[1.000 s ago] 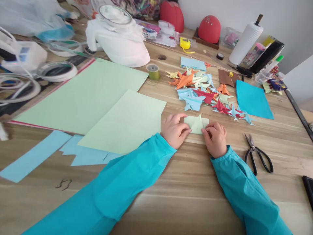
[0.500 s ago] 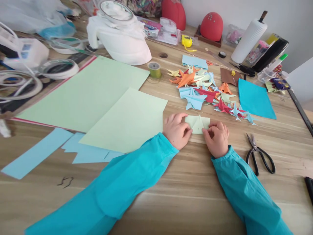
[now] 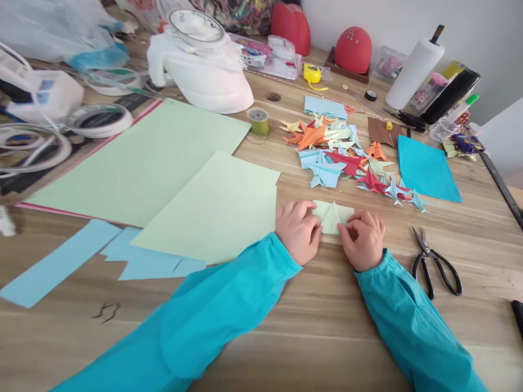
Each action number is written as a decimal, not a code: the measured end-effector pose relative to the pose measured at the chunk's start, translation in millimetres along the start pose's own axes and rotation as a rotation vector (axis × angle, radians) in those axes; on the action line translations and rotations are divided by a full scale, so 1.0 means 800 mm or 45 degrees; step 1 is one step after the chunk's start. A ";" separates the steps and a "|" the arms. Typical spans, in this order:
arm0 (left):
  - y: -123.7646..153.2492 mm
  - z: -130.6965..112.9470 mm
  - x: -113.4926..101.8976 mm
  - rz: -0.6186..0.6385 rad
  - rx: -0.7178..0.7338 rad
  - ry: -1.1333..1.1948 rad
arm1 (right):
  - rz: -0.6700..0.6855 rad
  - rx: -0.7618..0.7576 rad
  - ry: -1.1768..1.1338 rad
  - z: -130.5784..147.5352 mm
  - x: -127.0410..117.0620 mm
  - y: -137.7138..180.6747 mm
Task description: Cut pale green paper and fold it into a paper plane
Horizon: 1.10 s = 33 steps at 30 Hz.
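Observation:
Between my hands, on the wooden table, lies a small pale green folded paper (image 3: 332, 216) with a pointed fold standing in its middle. My left hand (image 3: 299, 231) pinches its left side, fingers bent, thumb at the near edge. On the opposite side, my right hand (image 3: 363, 239) grips the lower right corner between thumb and forefinger. Beyond the hands is a heap of folded paper figures (image 3: 322, 166) in orange, blue, red and green. Left of my left hand, a large pale green sheet (image 3: 212, 212) overlaps another green sheet (image 3: 134, 147).
Black-handled scissors (image 3: 433, 261) lie open to the right. Blue paper strips (image 3: 61, 261) rest at the left. A thread spool (image 3: 259, 122), a turquoise sheet (image 3: 427, 169), a yellow tape measure (image 3: 312, 73) and a white-wrapped object (image 3: 204, 71) stand or lie farther back.
The view has tilted slightly, so everything sits a little lower. Both hands keep hold of the green paper, and its middle fold looks flatter and wider.

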<state>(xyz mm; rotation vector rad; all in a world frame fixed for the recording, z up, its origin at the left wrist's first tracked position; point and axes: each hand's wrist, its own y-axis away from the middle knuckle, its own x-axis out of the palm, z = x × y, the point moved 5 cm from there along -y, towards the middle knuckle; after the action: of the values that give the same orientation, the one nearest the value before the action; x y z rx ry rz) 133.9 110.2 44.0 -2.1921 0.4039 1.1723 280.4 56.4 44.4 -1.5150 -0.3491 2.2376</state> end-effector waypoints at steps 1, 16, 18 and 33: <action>0.000 0.000 0.000 -0.001 -0.001 0.001 | 0.001 0.011 0.005 0.000 0.000 0.000; -0.001 -0.002 0.000 0.019 0.008 -0.037 | 0.050 0.040 0.080 0.002 0.003 0.000; -0.001 -0.002 0.000 0.030 -0.001 -0.031 | 0.056 0.035 0.092 0.002 0.003 0.000; -0.001 0.000 0.001 0.011 -0.005 -0.010 | 0.053 -0.004 0.125 0.002 0.003 0.001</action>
<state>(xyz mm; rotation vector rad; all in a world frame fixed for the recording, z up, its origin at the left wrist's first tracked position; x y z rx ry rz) 134.9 110.6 43.3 -2.1905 0.4086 1.1864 278.0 56.8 42.8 -1.6414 -0.2942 2.1852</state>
